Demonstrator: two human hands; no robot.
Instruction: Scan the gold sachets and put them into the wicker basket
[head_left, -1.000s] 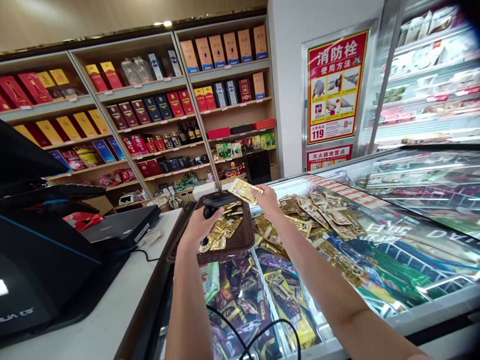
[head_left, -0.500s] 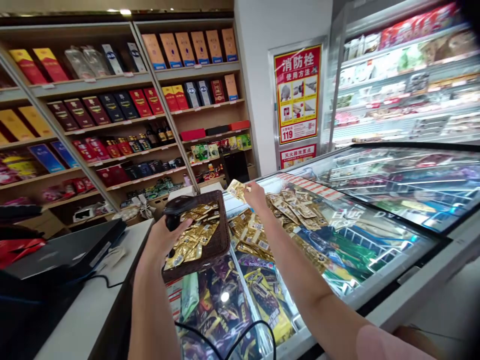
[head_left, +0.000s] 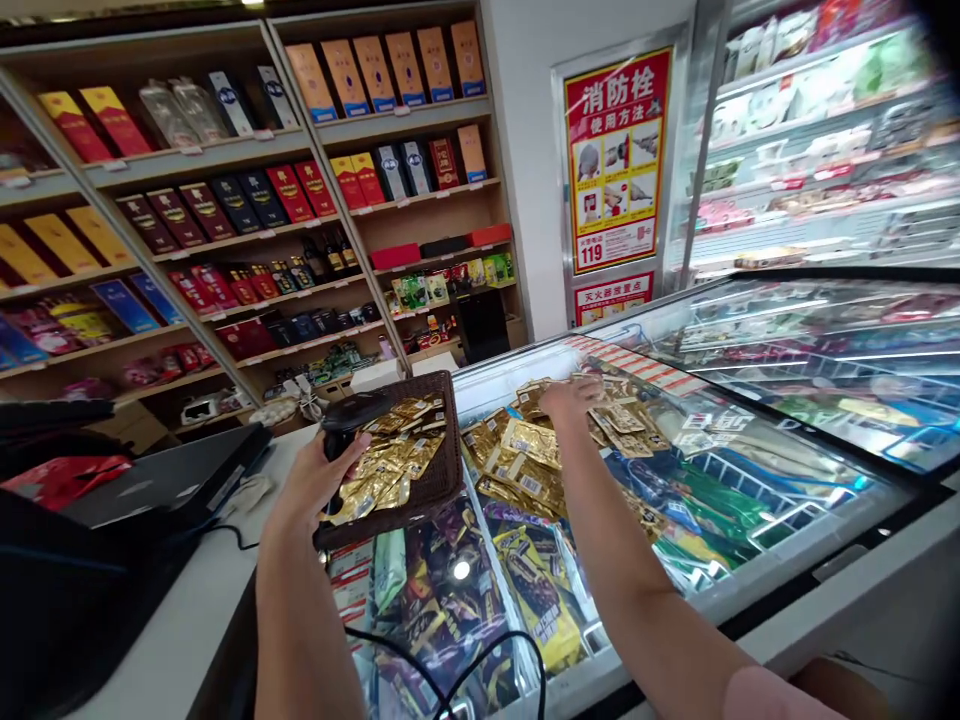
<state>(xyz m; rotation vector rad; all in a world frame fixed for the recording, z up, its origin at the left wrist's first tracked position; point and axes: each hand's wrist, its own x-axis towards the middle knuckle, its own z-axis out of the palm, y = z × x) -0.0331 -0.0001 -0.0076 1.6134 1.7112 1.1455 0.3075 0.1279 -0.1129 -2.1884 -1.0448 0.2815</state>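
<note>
Closest in, below and between both hands, a black cable [head_left: 512,633] loops over the glass-topped freezer [head_left: 817,612]. Beyond it, a yellow package [head_left: 553,622] shows under the glass, nearer than the right hand. To the left of the left hand runs a pale counter [head_left: 184,640] bearing a flat black device [head_left: 161,485]. The left hand [head_left: 315,475] is wrapped around the handle of a black scanner [head_left: 360,408], whose head sits just above the fingers. Right of that hand is a brown woven basket [head_left: 439,487] with gold packets [head_left: 401,455] heaped inside. Farther right, the right hand [head_left: 571,398] reaches over a loose pile of gold packets [head_left: 529,472] on the freezer; whether its fingers are closed on one cannot be told. Well past both hands stand shelves of boxes [head_left: 330,205], with a red-and-yellow poster [head_left: 619,160] beyond the right hand.
</note>
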